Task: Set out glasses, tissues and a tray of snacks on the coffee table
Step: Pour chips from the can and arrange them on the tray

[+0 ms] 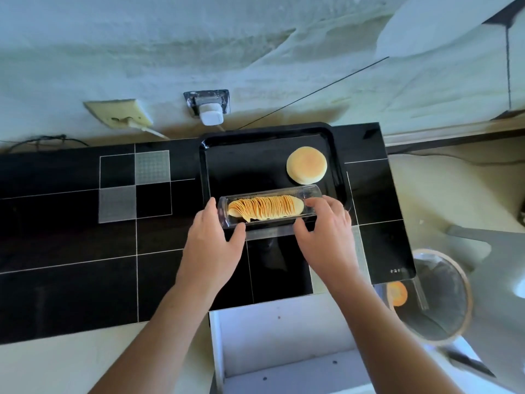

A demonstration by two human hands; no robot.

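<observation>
Glossy black tabletop (71, 245), crossed by thin white lines and a few grey patterned squares, runs along a pale, stained wall. On it, against the wall, sits a black tray (272, 137) with a raised rim and rounded corners. A round golden bun (306, 165) lies in the tray's far right corner. Along the tray's near edge lies a clear plastic container (270, 210), long and narrow, holding a row of thin orange crisps (265, 209) packed on edge. The left hand (214, 245) holds the container's left end, thumb at its near side and fingers curled along the end. The right hand (326, 231) holds the right end, fingers curled over the top, thumb below; this grip hides that end. A white plug (210, 116) sits in a wall socket. Below the tabletop, an open white drawer (284, 336) is cut off by the frame. At right, a round bin (434, 297) holds something orange, too blurred to identify.
</observation>
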